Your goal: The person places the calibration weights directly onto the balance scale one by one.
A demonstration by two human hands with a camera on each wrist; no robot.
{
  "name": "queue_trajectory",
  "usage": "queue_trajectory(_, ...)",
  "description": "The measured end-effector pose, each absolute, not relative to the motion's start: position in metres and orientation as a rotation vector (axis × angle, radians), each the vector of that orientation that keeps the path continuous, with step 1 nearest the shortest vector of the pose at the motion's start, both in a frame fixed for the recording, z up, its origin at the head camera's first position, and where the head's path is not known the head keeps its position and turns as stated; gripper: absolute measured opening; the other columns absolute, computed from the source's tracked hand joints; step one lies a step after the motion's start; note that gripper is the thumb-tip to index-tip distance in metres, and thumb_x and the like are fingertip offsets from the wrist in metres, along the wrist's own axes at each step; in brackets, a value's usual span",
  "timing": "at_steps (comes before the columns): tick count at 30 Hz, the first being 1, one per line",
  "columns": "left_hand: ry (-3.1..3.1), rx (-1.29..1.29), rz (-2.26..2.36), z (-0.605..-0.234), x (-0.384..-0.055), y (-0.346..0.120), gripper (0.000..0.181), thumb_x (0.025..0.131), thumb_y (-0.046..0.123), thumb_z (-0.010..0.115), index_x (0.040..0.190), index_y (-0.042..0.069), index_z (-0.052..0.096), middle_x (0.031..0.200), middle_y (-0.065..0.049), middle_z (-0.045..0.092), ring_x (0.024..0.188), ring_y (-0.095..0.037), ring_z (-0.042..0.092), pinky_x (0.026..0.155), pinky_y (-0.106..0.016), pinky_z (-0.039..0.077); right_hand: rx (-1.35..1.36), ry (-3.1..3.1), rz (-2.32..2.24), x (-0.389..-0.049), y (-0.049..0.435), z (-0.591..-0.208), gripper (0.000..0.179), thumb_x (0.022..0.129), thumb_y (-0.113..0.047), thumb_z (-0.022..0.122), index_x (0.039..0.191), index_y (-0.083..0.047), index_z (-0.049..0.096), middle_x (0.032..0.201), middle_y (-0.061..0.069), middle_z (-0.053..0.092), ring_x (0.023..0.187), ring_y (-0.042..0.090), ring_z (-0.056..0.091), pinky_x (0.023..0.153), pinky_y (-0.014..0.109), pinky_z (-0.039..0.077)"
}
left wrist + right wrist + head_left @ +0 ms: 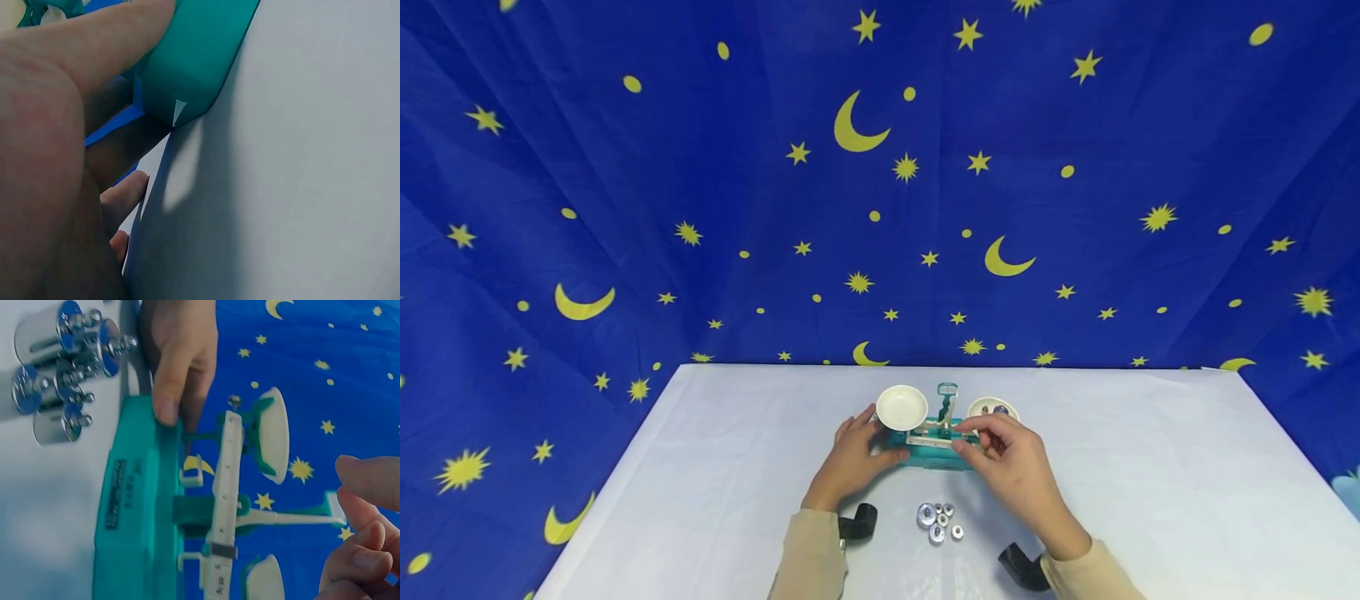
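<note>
A teal and white balance scale (934, 454) stands near the middle of the table. My left hand (852, 465) grips the left end of its base, thumb on the front, as the left wrist view shows. The left pan (902, 408) shows a bare white inside and sits a little higher than the right pan (976, 406), which carries small metallic and blue-looking pieces. In front of the scale's right side hovers my right hand (1017, 464). Its thumb and forefinger are bent near each other, and I see nothing between them in the right wrist view. A grey slider (222, 550) sits on the white beam (227, 481).
Several silver knobbed weights (937, 533) of different sizes stand in a cluster on the white table (700, 517), in front of the scale. Black wrist mounts (859, 522) show below both hands. A blue cloth (775, 208) with moons and stars hangs behind.
</note>
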State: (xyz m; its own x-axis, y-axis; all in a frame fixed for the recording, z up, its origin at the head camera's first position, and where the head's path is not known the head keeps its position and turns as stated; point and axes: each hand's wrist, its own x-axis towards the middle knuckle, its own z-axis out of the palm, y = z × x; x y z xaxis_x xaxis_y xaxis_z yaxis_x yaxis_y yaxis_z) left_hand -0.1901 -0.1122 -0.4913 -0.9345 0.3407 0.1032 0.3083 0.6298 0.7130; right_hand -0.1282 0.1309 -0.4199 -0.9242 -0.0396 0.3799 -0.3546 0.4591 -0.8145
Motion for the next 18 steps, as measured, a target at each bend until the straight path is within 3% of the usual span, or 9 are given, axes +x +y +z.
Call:
queue_trajectory(10, 2.803, 0.553, 1.227, -0.491, -0.19, -0.112, 0.07, 0.086, 0.043, 0.077, 0.14, 0.002, 0.058, 0.151, -0.02, 0.047, 0.146, -0.039, 0.032, 0.12, -0.063, 0.015, 0.403, -2.391, 1.451, -0.124, 0.12, -0.424, 0.019, 0.078, -0.004, 0.085, 0.092, -0.014, 0.076, 0.072, -0.007, 0.046, 0.061, 0.004, 0.042, 0.051, 0.017, 0.038)
queue_trajectory(18, 2.811, 0.566, 1.219, -0.491, -0.189, -0.112, 0.07, 0.086, 0.042, 0.077, 0.14, 0.002, 0.058, 0.149, -0.019, 0.05, 0.146, -0.038, 0.033, 0.12, -0.063, 0.015, 0.444, -2.451, 1.474, -0.119, 0.114, -0.427, 0.017, 0.079, -0.005, 0.085, 0.092, -0.01, 0.075, 0.071, -0.002, 0.049, 0.061, 0.003, 0.042, 0.05, 0.017, 0.038)
